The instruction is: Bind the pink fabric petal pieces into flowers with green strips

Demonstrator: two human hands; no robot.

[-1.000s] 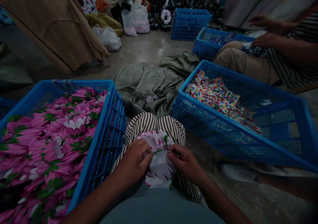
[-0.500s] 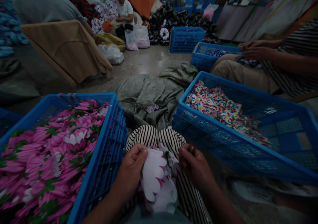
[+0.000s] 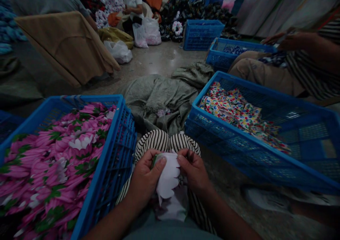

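Over my striped lap I hold a petal-edged fabric piece (image 3: 168, 179), its pale side facing me. My left hand (image 3: 148, 176) pinches its upper left part, with the thumb lying on top. At the upper right corner my right hand (image 3: 192, 167) closes thumb and fingers on the same piece. More pale and patterned cloth (image 3: 175, 204) lies below it on my lap. To my left, a blue crate (image 3: 120, 107) is heaped with pink petal pieces (image 3: 61, 155) that have green parts.
At right stands a blue crate (image 3: 196, 110) with colourful dotted fabric pieces (image 3: 233, 109). A grey-green sack (image 3: 159, 94) lies on the floor ahead. A co-worker's hands (image 3: 289, 39) are at the far right, beside another crate (image 3: 220, 57). A brown cloth-draped chair (image 3: 66, 45) stands at left.
My right hand has moved left onto the fabric piece's upper edge, where it now grips. The piece has turned more upright between both hands. The view has tilted down slightly.
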